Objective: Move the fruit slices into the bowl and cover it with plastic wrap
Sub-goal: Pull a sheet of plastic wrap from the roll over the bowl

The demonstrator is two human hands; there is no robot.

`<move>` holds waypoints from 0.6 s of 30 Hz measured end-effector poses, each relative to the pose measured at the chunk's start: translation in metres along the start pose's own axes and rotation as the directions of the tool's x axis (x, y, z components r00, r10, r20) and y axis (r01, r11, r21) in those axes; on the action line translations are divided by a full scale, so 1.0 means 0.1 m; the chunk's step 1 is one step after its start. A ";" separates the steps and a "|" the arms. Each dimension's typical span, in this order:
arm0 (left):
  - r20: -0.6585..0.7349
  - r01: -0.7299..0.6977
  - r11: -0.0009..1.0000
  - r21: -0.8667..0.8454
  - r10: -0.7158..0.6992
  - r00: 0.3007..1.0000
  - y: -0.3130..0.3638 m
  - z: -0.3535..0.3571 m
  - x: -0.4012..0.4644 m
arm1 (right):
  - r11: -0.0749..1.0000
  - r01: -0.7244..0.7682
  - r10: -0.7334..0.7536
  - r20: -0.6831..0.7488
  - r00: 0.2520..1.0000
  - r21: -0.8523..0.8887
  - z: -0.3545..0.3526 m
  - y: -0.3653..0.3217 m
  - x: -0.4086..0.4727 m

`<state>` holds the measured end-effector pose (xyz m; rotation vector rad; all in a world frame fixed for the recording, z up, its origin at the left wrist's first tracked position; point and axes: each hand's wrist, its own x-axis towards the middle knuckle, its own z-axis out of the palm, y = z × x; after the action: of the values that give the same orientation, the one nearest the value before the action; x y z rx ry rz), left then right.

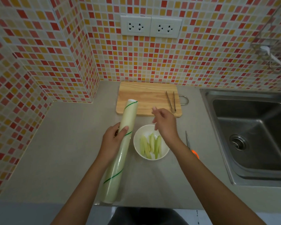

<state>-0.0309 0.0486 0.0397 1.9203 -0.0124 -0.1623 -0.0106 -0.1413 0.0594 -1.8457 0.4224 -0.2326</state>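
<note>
1. My left hand is wrapped around the plastic wrap roll, thumb over the top, holding it tilted just left of the bowl near the middle of the frame. The roll's lower end reaches toward the counter edge at the bottom. If my hold slackens, I expect the long roll to tip or roll off that edge.

2. My right hand hovers above the bowl's upper rim with the fingers loosely curled and the tips drawn together. It may be pinching the film's loose edge, but the film is too clear for me to tell. If I have missed the edge, the pull will bring nothing off the roll.

3. The fruit slices already lie in the bowl, so only the covering remains. Film pulled at an angle will likely fold on itself and cling before it spans the rim.

4. The bowl looks light. A sideways tug on stuck film could drag it toward the scissors at its right.

5. The scissors lie under my right forearm, so reaching for them blind risks a nick.
</note>
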 end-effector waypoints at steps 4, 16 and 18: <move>0.010 -0.018 0.998 -0.058 0.019 1.000 0.12 0.17 -0.06 | 0.998 -0.052 0.055 0.108 0.993 -0.034 0.23 -0.14 0.15; -0.028 -0.005 0.999 -0.038 0.004 1.000 0.13 0.33 -0.13 | 0.978 0.032 -0.013 0.094 0.996 -0.205 0.36 -0.14 0.16; -0.033 -0.001 1.000 0.018 0.002 0.999 0.10 0.34 -0.14 | 0.973 0.039 -0.019 0.089 0.996 -0.228 0.35 -0.15 0.15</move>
<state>-0.0480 0.0144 0.0393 1.9401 0.0068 -0.1303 0.0188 -0.1128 0.0617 -2.0822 0.3746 -0.1262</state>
